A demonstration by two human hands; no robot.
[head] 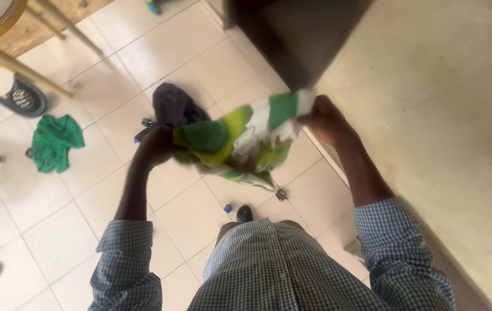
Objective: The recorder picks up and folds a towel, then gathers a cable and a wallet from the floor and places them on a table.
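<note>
Light: soft, even daylight, fairly bright; no hard shadows on the pale floor tiles point(84, 196).
Brightest area: the cream surface point(442, 115) at right, slightly washed out.
Darkest area: the brown panel point(292, 34) at top centre.
Blur: the green and white cloth point(240, 138) at centre is motion-smeared.
Edges: mild wide-angle stretching, soft corners.

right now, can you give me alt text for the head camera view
Seen from above, a standing person in a checked shirt holds a green, yellow and white cloth bunched between the left hand and right hand over a pale tiled floor. A green rag and a dark garment lie on the tiles.
</note>
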